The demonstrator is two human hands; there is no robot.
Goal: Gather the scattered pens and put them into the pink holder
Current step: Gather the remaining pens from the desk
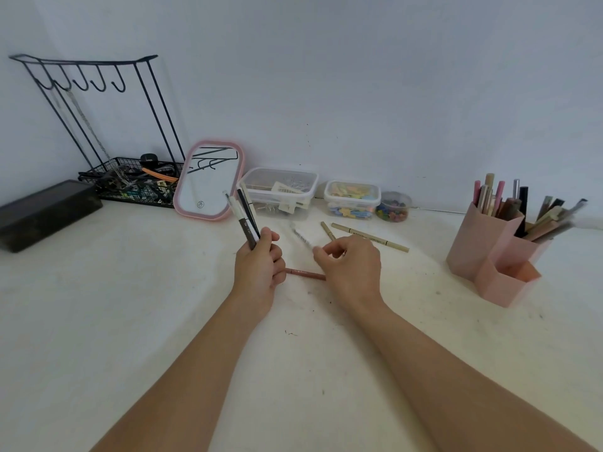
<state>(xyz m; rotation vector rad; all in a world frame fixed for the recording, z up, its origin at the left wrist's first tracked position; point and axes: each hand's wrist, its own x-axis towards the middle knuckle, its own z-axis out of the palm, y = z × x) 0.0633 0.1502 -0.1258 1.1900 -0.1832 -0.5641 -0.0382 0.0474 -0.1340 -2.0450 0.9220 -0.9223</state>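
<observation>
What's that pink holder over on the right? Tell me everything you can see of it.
The pink holder looks like matte plastic: several angular, open-topped compartments of stepped heights joined together. It stands upright on the white table, near the wall, apart from both hands. The taller back compartments are crowded with pens and pencils, some upright, some leaning right. The lowest front compartment shows no pens from this angle.

The white table (130, 321) carries loose pens (368, 237) (one reddish), pink holder (479, 246), mirror (208, 182).

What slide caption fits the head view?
Left hand grips gathered pens; right hand pinches a white pen.
</observation>
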